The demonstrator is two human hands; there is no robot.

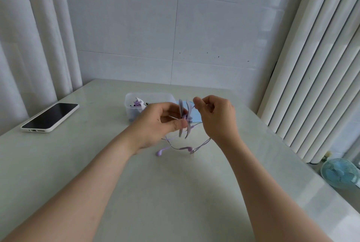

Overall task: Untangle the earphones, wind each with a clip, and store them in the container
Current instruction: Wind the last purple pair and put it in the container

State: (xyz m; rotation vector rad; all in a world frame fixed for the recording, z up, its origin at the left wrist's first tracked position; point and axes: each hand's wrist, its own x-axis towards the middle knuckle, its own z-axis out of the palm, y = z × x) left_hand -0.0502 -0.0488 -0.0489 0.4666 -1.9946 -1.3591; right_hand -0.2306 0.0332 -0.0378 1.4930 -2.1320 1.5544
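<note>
The pale counter carries a phone at the left and a clear container behind the hands. The left hand pinches the blurred clip. The right hand pinches the cable of the purple earphones, which hangs down to the counter between both hands.

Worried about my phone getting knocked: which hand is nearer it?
Left. The left hand is right of the phone, not touching; the right hand is farther right.
</note>
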